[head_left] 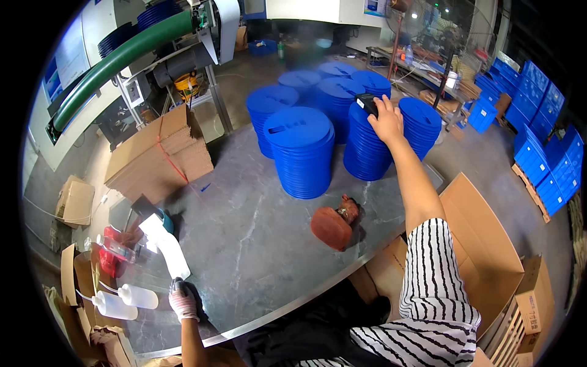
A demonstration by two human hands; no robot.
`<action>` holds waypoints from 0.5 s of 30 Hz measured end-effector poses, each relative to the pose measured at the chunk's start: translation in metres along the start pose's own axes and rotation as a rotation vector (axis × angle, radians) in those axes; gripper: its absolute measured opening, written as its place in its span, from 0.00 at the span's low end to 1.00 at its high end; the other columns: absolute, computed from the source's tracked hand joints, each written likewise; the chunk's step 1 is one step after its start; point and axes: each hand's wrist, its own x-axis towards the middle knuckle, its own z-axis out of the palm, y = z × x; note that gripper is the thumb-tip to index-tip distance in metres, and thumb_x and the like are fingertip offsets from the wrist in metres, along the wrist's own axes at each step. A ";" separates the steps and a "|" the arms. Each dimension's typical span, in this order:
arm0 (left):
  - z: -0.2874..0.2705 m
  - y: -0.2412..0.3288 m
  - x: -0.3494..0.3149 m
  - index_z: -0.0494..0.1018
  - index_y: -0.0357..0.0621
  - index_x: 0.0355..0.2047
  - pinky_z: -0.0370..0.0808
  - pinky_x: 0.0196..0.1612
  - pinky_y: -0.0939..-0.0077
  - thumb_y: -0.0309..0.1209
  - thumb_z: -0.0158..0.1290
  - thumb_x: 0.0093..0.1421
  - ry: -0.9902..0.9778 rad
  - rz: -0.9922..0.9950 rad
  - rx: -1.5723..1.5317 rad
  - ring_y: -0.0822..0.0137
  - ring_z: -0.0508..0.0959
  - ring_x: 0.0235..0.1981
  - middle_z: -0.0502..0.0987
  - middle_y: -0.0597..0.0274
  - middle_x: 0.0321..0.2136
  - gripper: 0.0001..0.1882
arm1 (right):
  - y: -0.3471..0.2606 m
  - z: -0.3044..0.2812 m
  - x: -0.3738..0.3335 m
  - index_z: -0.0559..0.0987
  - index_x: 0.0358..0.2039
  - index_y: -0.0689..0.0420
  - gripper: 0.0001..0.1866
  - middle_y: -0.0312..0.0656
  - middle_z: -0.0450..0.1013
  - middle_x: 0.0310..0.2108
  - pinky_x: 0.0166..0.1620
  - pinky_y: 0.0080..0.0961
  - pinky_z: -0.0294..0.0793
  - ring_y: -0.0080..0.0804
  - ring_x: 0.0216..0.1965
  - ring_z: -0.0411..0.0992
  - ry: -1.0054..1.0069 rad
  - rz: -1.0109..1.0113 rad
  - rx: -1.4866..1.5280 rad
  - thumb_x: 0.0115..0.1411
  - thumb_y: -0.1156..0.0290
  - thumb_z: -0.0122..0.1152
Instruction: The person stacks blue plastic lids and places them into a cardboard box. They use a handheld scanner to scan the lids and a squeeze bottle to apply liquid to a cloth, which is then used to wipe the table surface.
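My right hand (387, 121) is bare and reaches far forward. Its fingers close over a small black box-shaped object (365, 104) with a white patch, on top of a stack of blue round plastic discs (367, 150). My left hand (183, 304), in a pale striped glove with dark fingertips, is low at the table's left. Its fingers are together at the lower end of a white paper strip (173, 255). More stacks of blue discs (302, 156) stand around the right hand. A reddish-brown pad with a knotted end (331, 227) lies nearer to me.
Tied flat cardboard (156, 156) rests at the table's left, beyond two white squeeze bottles (137, 296) and a clear bottle (116, 248). An open carton (480, 235) stands right of the table. A green roller conveyor (125, 67) is far left; blue crates (547, 165) stand far right.
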 end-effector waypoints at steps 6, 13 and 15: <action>0.000 0.002 0.002 0.71 0.40 0.29 0.73 0.42 0.55 0.22 0.49 0.54 -0.021 -0.017 -0.027 0.44 0.75 0.37 0.76 0.48 0.33 0.03 | 0.007 -0.003 0.012 0.68 0.63 0.44 0.32 0.40 0.55 0.68 0.63 0.39 0.59 0.47 0.62 0.60 -0.139 0.138 -0.070 0.56 0.56 0.57; -0.005 0.010 0.002 0.70 0.40 0.28 0.72 0.41 0.54 0.21 0.48 0.53 -0.010 -0.020 -0.082 0.43 0.75 0.36 0.75 0.47 0.31 0.02 | 0.005 -0.004 0.011 0.69 0.62 0.44 0.32 0.38 0.55 0.69 0.64 0.38 0.57 0.46 0.64 0.58 -0.160 0.138 -0.038 0.56 0.54 0.58; -0.005 0.015 0.002 0.70 0.39 0.28 0.73 0.41 0.55 0.22 0.48 0.53 -0.006 0.006 -0.119 0.43 0.75 0.36 0.75 0.47 0.32 0.02 | 0.009 -0.004 0.012 0.71 0.61 0.43 0.31 0.38 0.55 0.69 0.65 0.38 0.57 0.46 0.64 0.58 -0.148 0.142 -0.044 0.56 0.54 0.59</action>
